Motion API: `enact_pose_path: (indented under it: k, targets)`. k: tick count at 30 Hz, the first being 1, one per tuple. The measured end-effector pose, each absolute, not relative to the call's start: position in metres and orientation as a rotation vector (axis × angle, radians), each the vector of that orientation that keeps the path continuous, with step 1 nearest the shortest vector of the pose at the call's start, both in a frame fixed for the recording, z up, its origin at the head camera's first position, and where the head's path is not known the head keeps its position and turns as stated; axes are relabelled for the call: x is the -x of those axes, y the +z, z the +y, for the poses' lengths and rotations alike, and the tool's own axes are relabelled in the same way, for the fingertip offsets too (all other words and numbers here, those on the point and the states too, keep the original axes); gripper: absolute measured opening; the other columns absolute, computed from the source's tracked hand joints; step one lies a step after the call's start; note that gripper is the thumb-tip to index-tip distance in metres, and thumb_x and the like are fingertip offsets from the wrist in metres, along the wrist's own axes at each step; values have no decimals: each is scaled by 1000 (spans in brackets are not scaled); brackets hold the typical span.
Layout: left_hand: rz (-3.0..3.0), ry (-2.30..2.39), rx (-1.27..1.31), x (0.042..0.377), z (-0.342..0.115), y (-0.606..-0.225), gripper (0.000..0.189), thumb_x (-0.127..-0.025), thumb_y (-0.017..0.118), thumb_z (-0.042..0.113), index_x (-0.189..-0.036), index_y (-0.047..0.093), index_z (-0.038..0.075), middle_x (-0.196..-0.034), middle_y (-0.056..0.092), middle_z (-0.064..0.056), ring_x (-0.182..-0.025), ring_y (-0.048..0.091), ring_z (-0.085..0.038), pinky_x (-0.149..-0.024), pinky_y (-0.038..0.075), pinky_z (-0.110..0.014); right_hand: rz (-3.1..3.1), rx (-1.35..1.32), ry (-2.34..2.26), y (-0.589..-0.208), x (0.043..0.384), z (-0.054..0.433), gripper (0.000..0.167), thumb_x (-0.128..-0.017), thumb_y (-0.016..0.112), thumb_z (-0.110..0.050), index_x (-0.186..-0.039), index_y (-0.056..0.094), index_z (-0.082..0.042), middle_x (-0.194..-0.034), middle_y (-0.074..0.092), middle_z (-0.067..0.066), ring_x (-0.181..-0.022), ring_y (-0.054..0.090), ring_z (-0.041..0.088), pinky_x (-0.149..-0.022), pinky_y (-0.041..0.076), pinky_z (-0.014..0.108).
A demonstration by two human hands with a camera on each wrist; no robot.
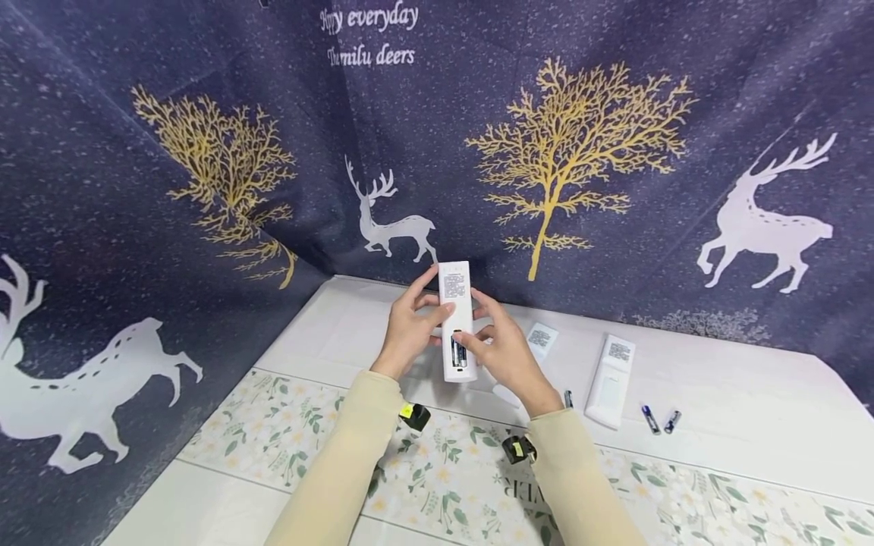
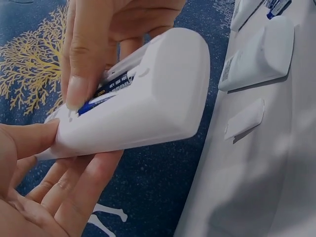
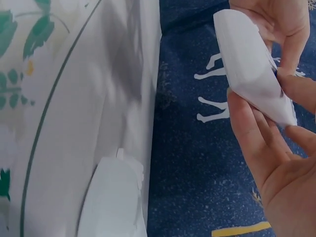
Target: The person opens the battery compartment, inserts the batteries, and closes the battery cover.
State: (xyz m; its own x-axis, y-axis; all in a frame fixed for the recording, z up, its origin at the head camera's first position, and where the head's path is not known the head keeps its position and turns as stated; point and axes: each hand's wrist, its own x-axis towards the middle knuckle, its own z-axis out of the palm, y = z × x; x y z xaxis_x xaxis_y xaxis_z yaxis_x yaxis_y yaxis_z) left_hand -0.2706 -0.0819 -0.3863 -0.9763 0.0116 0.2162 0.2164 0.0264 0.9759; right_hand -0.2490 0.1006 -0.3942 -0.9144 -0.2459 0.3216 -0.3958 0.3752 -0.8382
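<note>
Both hands hold a white remote control [image 1: 459, 303] up above the table, its back and printed label towards the head camera. Its battery compartment is uncovered, and batteries [image 2: 111, 91] with blue and dark wrappers lie inside. My left hand [image 1: 410, 326] grips the remote's left side, thumb on the back and fingers behind. On the other side, my right hand [image 1: 508, 353] holds the lower part, its thumb pressing at the upper end of the batteries. In the right wrist view, the right hand [image 3: 286, 177] supports the remote [image 3: 249, 59] and the compartment is mostly hidden.
On the white table [image 1: 737, 409] lie a second white remote [image 1: 611, 383], a smaller white remote-like object [image 1: 542, 339] and a white cover [image 2: 245, 118]. Loose batteries [image 1: 650, 419] lie to the right. A floral cloth [image 1: 273, 417] runs along the front; a dark printed curtain [image 1: 423, 136] hangs behind.
</note>
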Motion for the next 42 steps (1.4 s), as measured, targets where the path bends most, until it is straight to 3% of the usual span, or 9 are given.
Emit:
enact_pose_path:
  k: [5,12,15,22,27,34,39,42]
  targets:
    - [-2140,-2065,235,271,-83,-388,73,-99,76,7,-159,50,39,-110,72,-11,-75,72,-21,-67,63,-60,-2469,-562,1685,-393,250,106,64,-103,74,-14,-160,45,-11,-138,60,20,-93,72,28,-74,64,54]
    - [-2143,-2050,232,271,-83,-387,73,-99,75,7,-159,50,39,-111,73,-11,-76,72,-23,-74,58,-72,-2525,-525,1435,-396,253,118,48,-106,68,-15,-151,56,-4,-133,66,18,-101,71,34,-77,64,43]
    - [-2148,-2041,230,270,-84,-386,73,-99,75,7,-160,49,39,-111,73,-11,-77,72,-23,-72,60,-70,-2547,-522,1295,-399,256,118,46,-103,71,-13,-146,60,-2,-128,68,18,-102,71,34,-82,62,46]
    - [-2133,-2039,239,271,-85,-387,73,-98,76,6,-160,50,37,-109,73,-12,-80,72,-23,-60,64,-49,-2586,-533,1025,-408,262,117,48,-94,81,-8,-138,65,2,-122,69,18,-106,71,35,-91,60,49]
    - [-2142,-2025,238,271,-85,-387,73,-98,76,6,-160,51,36,-109,74,-10,-84,72,-23,-63,65,-52,-2650,-495,903,-414,263,120,52,-91,83,-10,-139,65,0,-125,69,19,-117,65,40,-102,53,56]
    - [-2152,-2030,220,270,-83,-386,74,-98,76,5,-161,49,31,-112,73,-12,-83,71,-23,-55,62,-36,-2747,-471,820,-420,265,122,47,-92,81,-8,-136,67,2,-135,66,22,-133,55,44,-114,43,58]
    - [-2164,-2018,210,270,-83,-386,74,-98,76,6,-162,49,31,-113,73,-11,-83,71,-23,-58,63,-38,-2801,-484,712,-425,265,122,51,-90,85,-12,-133,67,6,-131,67,25,-127,58,46,-111,46,58]
    - [-2168,-2013,210,271,-83,-387,74,-98,76,6,-161,49,32,-112,74,-10,-83,72,-23,-62,65,-47,-2859,-459,692,-427,265,122,58,-87,88,-15,-136,64,7,-132,65,26,-129,56,47,-113,44,58]
